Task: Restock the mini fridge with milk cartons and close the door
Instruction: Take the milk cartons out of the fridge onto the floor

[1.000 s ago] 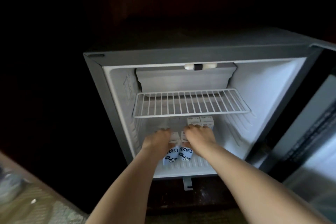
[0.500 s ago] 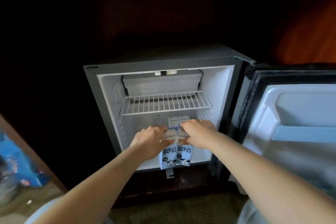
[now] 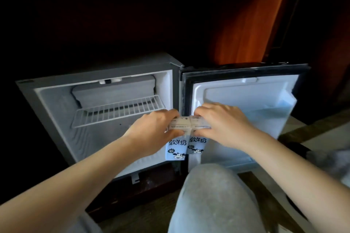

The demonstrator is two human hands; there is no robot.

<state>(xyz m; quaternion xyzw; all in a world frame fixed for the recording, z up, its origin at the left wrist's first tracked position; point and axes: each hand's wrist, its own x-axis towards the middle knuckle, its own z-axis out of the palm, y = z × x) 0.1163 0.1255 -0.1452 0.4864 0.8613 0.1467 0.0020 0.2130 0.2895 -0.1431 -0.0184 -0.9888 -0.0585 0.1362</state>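
Two milk cartons, held side by side and touching, right in front of the open mini fridge. Left hand is wrapped around the top of the left carton, right hand is clamped on the top of the right carton. Both cartons hang upright below the hands, light blue with a little cartoon cow and dark lettering on the front, pale tops showing between the fingers. They sit in the air about level with the fridge's lower compartment, over the seam where the fridge body meets the door.

Door is swung wide open to the right, white inner liner facing the camera, dark seal around the edge. Inside the fridge there's a white wire shelf across the upper part and a grey box-like freezer compartment above it. Can't make out anything on the shelf; the floor of the fridge is mostly hidden behind the left arm.

Person's knee in light grey fabric pokes up at the bottom, just under the cartons. Rest of the room is really dark, with an orange-brown wood panel up behind the door.
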